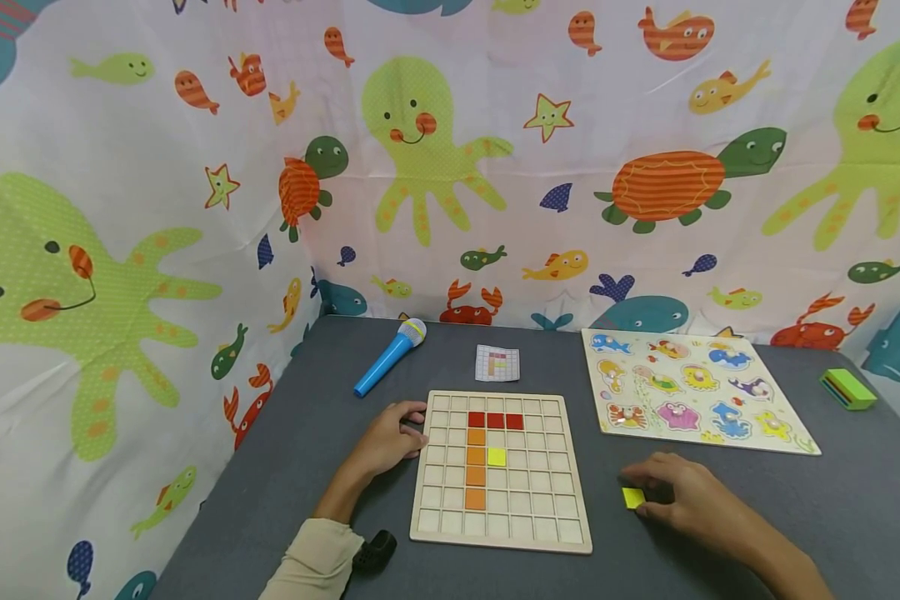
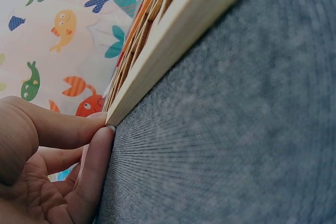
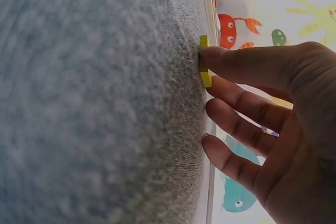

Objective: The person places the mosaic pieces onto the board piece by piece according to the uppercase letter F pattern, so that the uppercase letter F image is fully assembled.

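A wooden grid board (image 1: 528, 492) lies on the dark table, holding a row of red squares (image 1: 495, 421), a column of orange squares (image 1: 476, 476) and one yellow square (image 1: 497, 457). At its left edge, my left hand (image 1: 390, 435) holds the frame with thumb and fingertips; the left wrist view has these fingers (image 2: 68, 124) close up at the board's side (image 2: 152, 64). Right of the board, my right hand (image 1: 682, 496) pinches a small yellow square tile (image 1: 633, 498) between thumb and index finger, low over the table. In the right wrist view, the thumb overlaps this tile (image 3: 205, 80).
Behind the board lies a small pattern card (image 1: 497, 363), with a blue toy microphone (image 1: 390, 358) to its left. A sea-animal puzzle board (image 1: 690, 387) sits at the back right, and a green block-shaped thing (image 1: 849, 389) beyond it. A printed curtain (image 1: 450, 167) hangs behind the table.
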`<state>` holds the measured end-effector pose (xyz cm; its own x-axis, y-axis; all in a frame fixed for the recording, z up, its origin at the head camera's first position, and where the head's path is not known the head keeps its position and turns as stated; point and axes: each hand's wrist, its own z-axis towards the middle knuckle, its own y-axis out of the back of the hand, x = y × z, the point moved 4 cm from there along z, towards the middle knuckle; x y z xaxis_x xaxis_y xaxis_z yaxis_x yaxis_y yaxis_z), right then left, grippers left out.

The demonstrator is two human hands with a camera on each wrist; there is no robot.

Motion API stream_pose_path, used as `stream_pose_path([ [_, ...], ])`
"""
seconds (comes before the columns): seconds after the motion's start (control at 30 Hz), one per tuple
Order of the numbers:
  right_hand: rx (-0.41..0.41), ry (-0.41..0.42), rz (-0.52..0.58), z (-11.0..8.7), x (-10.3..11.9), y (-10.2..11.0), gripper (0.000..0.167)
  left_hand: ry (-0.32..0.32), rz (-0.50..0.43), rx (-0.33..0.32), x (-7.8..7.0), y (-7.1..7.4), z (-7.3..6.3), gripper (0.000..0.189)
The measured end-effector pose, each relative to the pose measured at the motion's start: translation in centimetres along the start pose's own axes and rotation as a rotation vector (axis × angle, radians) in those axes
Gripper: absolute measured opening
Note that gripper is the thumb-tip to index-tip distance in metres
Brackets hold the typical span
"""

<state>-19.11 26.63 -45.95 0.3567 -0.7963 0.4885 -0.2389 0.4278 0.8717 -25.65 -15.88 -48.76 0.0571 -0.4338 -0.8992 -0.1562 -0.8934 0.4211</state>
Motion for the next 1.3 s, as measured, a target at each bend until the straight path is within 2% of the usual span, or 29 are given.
stream_pose_path([
  [0.17, -0.003, 0.016, 0.005, -0.1, 0.1, -0.1, 0.036, -0.003, -0.004, 0.002, 0.0, 0.0, 0.0, 0.055],
  [0.4, 0.019, -0.003, 0.012, -0.1, -0.1, 0.0, 0.035, 0.005, -0.001, 0.001, -0.1, 0.0, -0.1, 0.055],
  [0.77, -0.022, 0.053, 0.022, 0.1, 0.3, 0.0, 0.028, -0.013, -0.011, -0.001, -0.2, 0.1, -0.2, 0.055],
  [1.3, -0.048, 0.127, 0.025, 2.1, 2.2, -0.5, 0.026, -0.027, -0.012, 0.003, -0.2, 0.2, -0.2, 0.056],
])
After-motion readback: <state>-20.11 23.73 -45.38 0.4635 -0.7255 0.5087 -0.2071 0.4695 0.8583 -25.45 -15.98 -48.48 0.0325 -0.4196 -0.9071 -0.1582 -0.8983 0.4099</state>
